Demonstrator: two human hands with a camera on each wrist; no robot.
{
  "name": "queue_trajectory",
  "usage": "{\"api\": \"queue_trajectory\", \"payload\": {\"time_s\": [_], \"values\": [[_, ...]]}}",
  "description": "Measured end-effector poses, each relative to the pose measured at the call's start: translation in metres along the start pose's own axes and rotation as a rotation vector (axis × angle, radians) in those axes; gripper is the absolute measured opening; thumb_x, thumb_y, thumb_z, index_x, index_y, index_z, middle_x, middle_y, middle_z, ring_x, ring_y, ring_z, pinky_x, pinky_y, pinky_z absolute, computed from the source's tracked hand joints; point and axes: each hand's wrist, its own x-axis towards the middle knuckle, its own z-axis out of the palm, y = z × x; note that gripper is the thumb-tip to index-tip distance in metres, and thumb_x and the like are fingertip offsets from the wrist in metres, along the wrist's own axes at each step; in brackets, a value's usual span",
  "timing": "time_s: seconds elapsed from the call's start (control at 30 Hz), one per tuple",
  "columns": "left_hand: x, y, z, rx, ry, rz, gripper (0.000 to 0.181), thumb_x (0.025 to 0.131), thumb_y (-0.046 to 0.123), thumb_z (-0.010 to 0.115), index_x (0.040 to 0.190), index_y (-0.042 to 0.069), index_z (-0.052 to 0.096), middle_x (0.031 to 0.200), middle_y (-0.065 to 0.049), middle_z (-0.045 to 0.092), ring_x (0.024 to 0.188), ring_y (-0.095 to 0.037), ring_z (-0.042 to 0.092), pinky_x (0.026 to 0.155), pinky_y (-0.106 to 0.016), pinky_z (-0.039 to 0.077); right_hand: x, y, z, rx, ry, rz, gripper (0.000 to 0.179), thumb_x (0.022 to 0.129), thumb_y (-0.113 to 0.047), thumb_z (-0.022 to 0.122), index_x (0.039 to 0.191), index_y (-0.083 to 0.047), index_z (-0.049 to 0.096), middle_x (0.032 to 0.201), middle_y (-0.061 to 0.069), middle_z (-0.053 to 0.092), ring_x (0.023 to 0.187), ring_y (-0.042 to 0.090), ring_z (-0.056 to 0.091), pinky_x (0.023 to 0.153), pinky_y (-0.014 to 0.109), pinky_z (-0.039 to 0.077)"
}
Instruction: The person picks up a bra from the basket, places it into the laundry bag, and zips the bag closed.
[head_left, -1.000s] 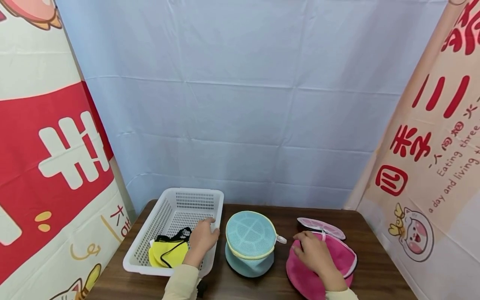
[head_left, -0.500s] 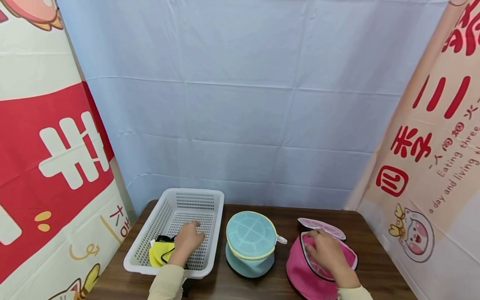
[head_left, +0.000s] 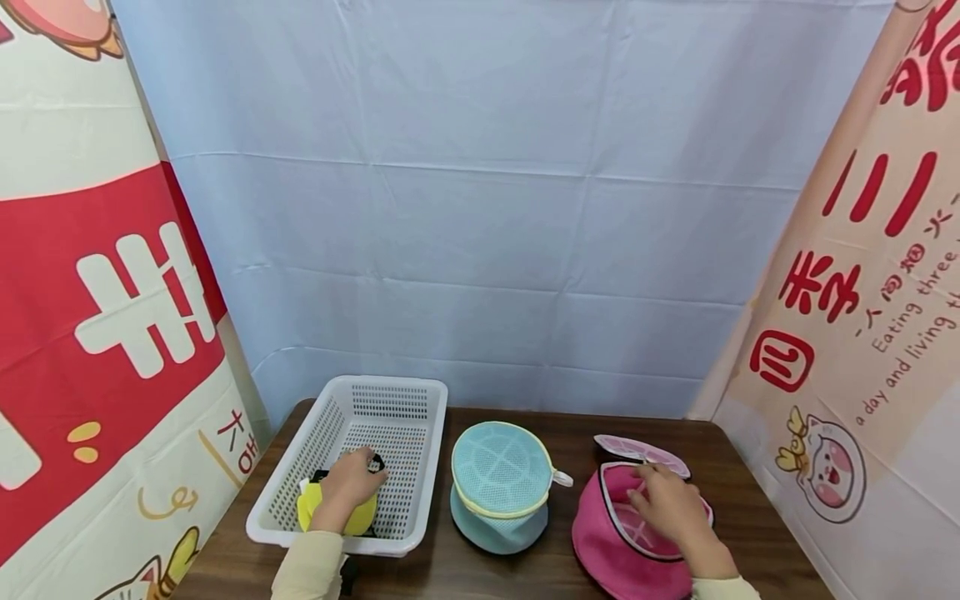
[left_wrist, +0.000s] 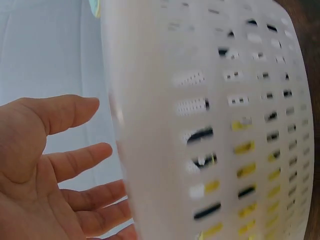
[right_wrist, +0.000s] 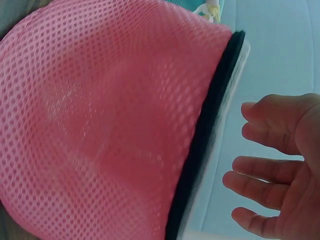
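Note:
My left hand (head_left: 349, 483) is over the white plastic basket (head_left: 438, 442), its fingers spread loosely and holding nothing in the left wrist view. Below it in the basket lies yellow fabric (head_left: 363, 518) with black trim, partly covered by the hand. My right hand (head_left: 670, 502) hovers at the mouth of a pink mesh laundry bag (head_left: 600, 533). In the right wrist view its fingers (right_wrist: 255, 182) are relaxed, apart from the bag's dark zipper edge. The bag stands unzipped, with its round lid (head_left: 645, 454) folded back behind it.
Between the basket and the pink bag stands a light blue mesh laundry bag (head_left: 501, 471) with yellow edging, its lid in place and a white tag (head_left: 562, 478) on its side. All stand on a dark wooden table (head_left: 750, 533) in front of a pale blue curtain (head_left: 480, 250).
My left hand has moved left across the basket to over the yellow fabric. The right hand has shifted right, and the pink bag's opening now stands up wider.

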Motion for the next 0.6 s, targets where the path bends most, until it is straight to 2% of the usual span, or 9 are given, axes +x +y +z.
{"api": "queue_trajectory", "payload": {"time_s": [0.33,0.47,0.6], "values": [[0.003,-0.027,-0.001,0.058,-0.043,-0.039,0.047,0.082,0.025,0.067,0.117,-0.005,0.058,0.107,-0.027,0.053,0.097,-0.044,0.050,0.074,-0.066,0.038,-0.006,0.014,-0.004,0.009,-0.102,0.075,0.032,0.077,-0.018,0.072,0.101,0.003,0.064,0.098,0.023,0.060,0.086,0.042,0.059,0.058,0.058,0.044],[0.003,-0.033,-0.004,0.070,-0.061,-0.053,0.047,0.081,0.027,0.068,0.115,-0.006,0.058,0.108,-0.029,0.053,0.096,-0.046,0.050,0.073,-0.068,0.036,-0.008,0.020,-0.006,0.013,-0.137,0.107,0.040,0.077,-0.021,0.072,0.108,0.003,0.063,0.101,0.025,0.060,0.087,0.043,0.059,0.058,0.059,0.043],[0.003,-0.039,-0.010,0.076,-0.089,-0.080,0.046,0.082,0.027,0.068,0.111,-0.007,0.058,0.103,-0.028,0.054,0.088,-0.042,0.052,0.069,-0.064,0.039,-0.009,0.024,-0.008,0.020,-0.181,0.143,0.048,0.078,-0.024,0.072,0.115,0.004,0.060,0.105,0.029,0.058,0.087,0.046,0.058,0.059,0.059,0.043]]}}
